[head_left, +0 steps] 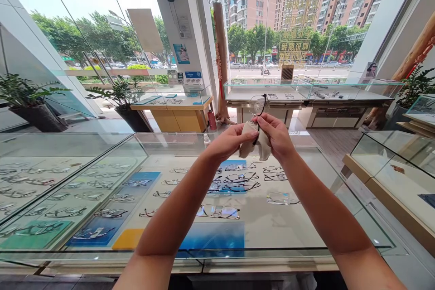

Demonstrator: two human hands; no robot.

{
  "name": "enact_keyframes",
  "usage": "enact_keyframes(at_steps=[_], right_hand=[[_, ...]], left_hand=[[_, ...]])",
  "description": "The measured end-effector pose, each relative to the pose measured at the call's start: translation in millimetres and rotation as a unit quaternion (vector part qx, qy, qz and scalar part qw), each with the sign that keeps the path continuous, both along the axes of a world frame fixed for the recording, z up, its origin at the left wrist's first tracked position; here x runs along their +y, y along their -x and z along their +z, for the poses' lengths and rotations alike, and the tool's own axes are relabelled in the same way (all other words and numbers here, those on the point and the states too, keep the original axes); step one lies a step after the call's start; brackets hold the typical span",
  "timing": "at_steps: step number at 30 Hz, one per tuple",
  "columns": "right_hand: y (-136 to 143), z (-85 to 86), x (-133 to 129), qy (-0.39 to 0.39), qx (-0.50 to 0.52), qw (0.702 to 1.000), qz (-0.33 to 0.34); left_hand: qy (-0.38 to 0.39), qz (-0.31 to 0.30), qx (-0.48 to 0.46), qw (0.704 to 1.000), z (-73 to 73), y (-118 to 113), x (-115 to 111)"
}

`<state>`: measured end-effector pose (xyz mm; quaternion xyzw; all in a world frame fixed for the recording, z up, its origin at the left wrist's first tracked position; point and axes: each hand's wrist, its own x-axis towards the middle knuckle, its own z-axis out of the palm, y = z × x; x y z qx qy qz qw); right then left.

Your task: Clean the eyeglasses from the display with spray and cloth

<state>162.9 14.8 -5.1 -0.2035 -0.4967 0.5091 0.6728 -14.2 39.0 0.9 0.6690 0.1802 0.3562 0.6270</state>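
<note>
A pair of eyeglasses (257, 106) with a dark temple is held up above the glass showcase (288, 231), one lens raised and spotted with droplets or marks. My right hand (274, 135) is closed, pinching the eyeglasses by the frame. Against their lower part, my left hand (235, 139) is closed on a beige cleaning cloth (264, 147). The cloth hangs in folds between both hands and hides the other lens. Behind my left wrist stands a small white spray bottle (207, 140) on the glass top.
Inside the showcase lie several eyeglasses (219, 211) on white and blue panels. Another glass case (401, 163) stands at the right. Farther back are more display counters (173, 115), potted plants (125, 99), a red fire extinguisher (211, 120) and a wooden trunk (220, 63) before the windows.
</note>
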Motion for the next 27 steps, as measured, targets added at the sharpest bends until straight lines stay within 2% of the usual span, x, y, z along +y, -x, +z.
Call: enact_keyframes(at_steps=[7, 14, 17, 24, 27], right_hand=[[-3.8, -0.8, 2.7, -0.006, -0.014, 1.0, -0.008], [-3.1, 1.3, 0.0, -0.014, 0.003, 1.0, 0.004], [0.2, 1.6, -1.4, -0.006, 0.02, 1.0, 0.013], [9.4, 3.2, -9.6, -0.032, 0.039, 0.999, -0.005], [10.5, 4.9, -15.6, -0.048, 0.01, 0.999, -0.007]], left_hand=[[-0.041, 0.016, 0.01, 0.999, 3.7, 0.2, -2.5], [-0.127, 0.122, -0.016, 0.984, 3.4, -9.9, -12.7], [-0.156, 0.147, -0.031, 0.976, 0.9, -12.3, -11.9], [-0.172, 0.196, -0.071, 0.963, 3.5, -19.0, -17.3], [-0.172, 0.22, -0.095, 0.955, 5.4, -20.7, -22.1]])
